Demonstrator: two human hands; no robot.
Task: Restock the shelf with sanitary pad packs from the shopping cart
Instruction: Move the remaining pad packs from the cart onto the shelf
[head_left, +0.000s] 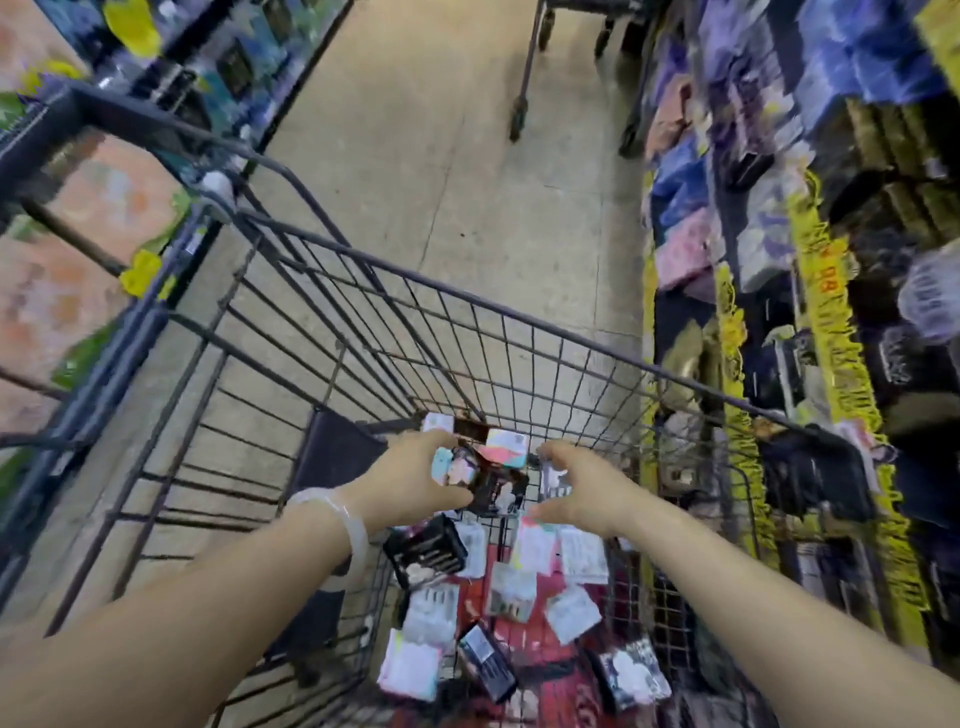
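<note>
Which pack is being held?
The dark pack with pastel corners, gripped by the left hand above the cart. The other packs lie loose below.

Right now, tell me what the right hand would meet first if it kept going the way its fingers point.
The right hand points left and forward toward the small stack of packs that the left hand grips. It would probably meet the stack's dark pack first, though blur leaves the depth uncertain.

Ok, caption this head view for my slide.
Left hand holds small packs above a dark wire shopping cart; right hand reaches in.
</note>
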